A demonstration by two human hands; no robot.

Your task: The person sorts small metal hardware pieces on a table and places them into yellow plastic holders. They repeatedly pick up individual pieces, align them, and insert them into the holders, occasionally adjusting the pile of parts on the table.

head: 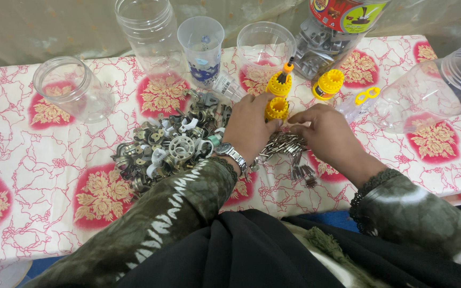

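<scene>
head view, looking down, close over table (54, 176)

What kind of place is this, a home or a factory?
Probably a home table used for small assembly work: a flowered tablecloth, a heap of metal parts, and empty plastic jars for sorting.

Even, soft indoor light, faint shadows, mild glare on the clear jars (73, 88), slight wide-angle edge bending.

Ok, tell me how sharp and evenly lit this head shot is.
Head view: soft, even light, faint shadows only; left hand on the yellow ribbed plastic wheel and right hand look sharp; glare streaks the clear plastic jar; the table edge bows slightly from lens distortion.
</scene>
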